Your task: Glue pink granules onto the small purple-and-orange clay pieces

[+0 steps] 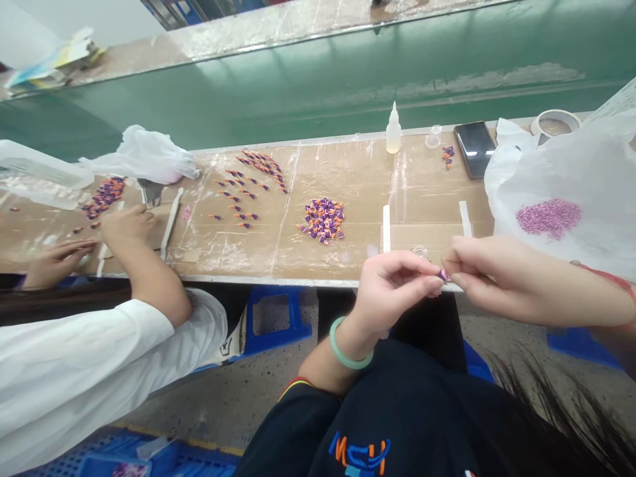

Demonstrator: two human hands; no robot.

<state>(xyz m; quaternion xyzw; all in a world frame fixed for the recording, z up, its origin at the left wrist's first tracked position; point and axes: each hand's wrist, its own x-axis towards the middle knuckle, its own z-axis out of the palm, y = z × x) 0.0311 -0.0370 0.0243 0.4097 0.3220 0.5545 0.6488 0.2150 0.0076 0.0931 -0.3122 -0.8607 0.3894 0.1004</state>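
Observation:
My left hand [397,285] pinches a small purple piece [442,274] between thumb and fingertips, just past the table's front edge. Right up against it, my right hand [481,275] is closed in a pinch; whatever lies between its fingertips is too small to make out. Left of my hands, a pile of purple-and-orange pieces [324,220] lies on the cardboard-covered table [352,179]. On a white plastic bag [517,179] to the right is a heap of tiny pink bits [549,218].
A squeeze bottle [393,134], a phone [475,150] and a tape roll [555,124] stand along the back. Purple-and-orange pieces in rows [248,182] lie left of the pile. A co-worker's hands [126,225] work at the far left. White strips [386,228] lie before me.

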